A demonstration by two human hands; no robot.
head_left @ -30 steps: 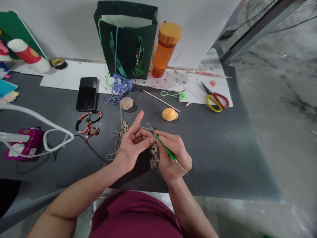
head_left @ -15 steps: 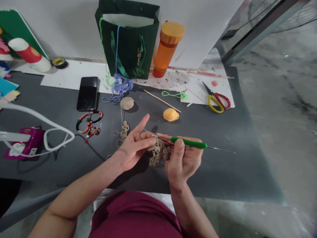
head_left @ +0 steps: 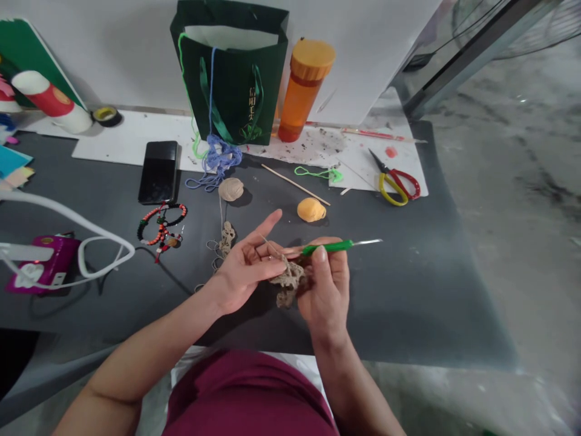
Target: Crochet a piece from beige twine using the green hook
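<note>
Two bare hands work a piece of beige crochet above a dark counter. Since a second ago, the green-handled hook has swung from a steep slant to nearly level, and its bare end, pointing right, sits further left than half a second ago. The right hand has drawn in close beside the crochet, more of which now shows. This suggests that the hook is being worked through a stitch; its other tip is too small to make out.

The right hand is closed on the hook, thumb pressed on top of the handle, fingers curled beneath. The left hand is partly open: its thumb and fingertips pinch the crochet's left edge, while the index finger points up and away, a thin strand of yarn slanting from it toward the work. The crochet hangs between the hands, in front of the body.

Beyond them on the counter rest a beige ball and a yellow ball.
</note>
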